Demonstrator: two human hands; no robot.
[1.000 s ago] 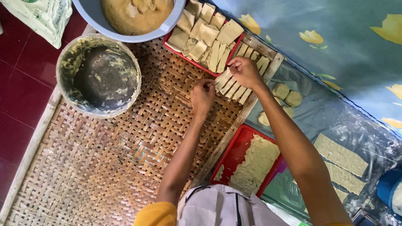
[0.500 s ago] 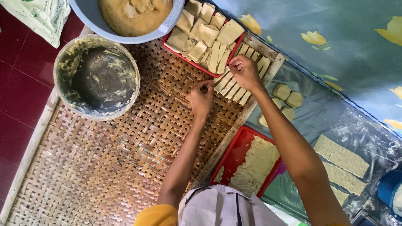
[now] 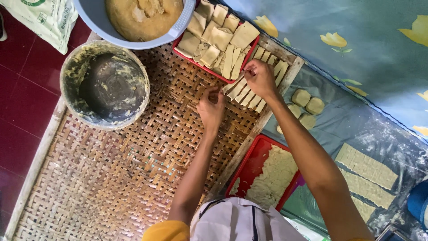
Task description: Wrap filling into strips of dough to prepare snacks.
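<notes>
My right hand (image 3: 261, 78) pinches the far end of a pale dough strip (image 3: 234, 82) at the edge of a row of dough strips (image 3: 249, 96). That row lies on the woven bamboo tray (image 3: 133, 178). My left hand (image 3: 211, 109) is curled over the strip's near end, just left of the row. Behind the hands, a red tray of cut dough squares (image 3: 218, 38) rests on the bamboo tray's far corner.
A grey basin of dough (image 3: 142, 18) and a smeared bucket (image 3: 104, 85) sit at the far left. On the blue cloth to the right lie dough balls (image 3: 307, 105), flat dough sheets (image 3: 365, 165) and a second red tray (image 3: 249, 167) holding rolled dough.
My left hand has drifted slightly toward me along the strip. My right hand stays at the row of strips.
</notes>
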